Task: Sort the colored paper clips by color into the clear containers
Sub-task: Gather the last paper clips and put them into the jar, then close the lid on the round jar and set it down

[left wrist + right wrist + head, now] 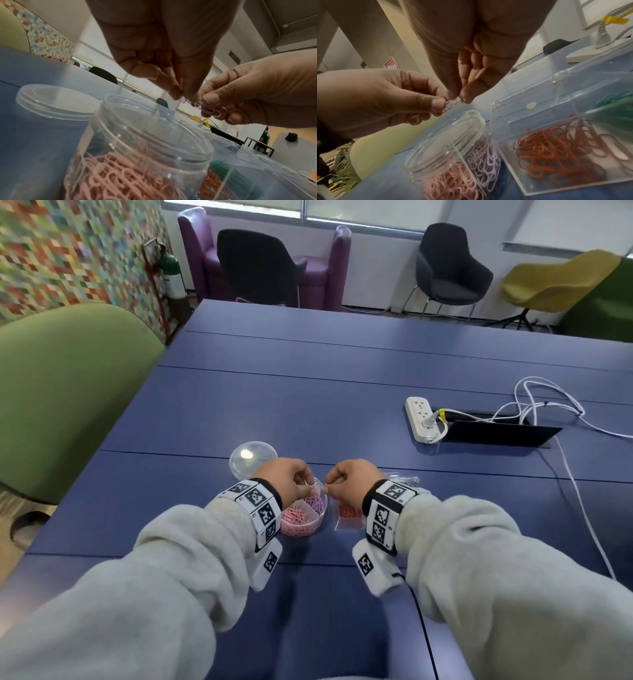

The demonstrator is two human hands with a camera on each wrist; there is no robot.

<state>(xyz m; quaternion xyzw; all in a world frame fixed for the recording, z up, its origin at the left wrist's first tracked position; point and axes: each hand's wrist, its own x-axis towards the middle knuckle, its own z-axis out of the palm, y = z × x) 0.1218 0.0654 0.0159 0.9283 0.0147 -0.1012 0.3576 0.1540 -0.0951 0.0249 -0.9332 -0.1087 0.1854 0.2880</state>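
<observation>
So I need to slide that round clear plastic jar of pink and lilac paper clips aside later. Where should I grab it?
Probably by the wall of the round clear plastic jar, just below its threaded rim, coming from the left side. It stands upright with its mouth open, the square clear box of red clips crowds its right side, and both hands hover over the mouth.

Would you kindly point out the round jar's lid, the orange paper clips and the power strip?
lid (252, 459), head view, centre of its clear top.
orange paper clips (556, 151), right wrist view, middle of the pile in the square box.
power strip (419, 419), head view, its white face.
</observation>
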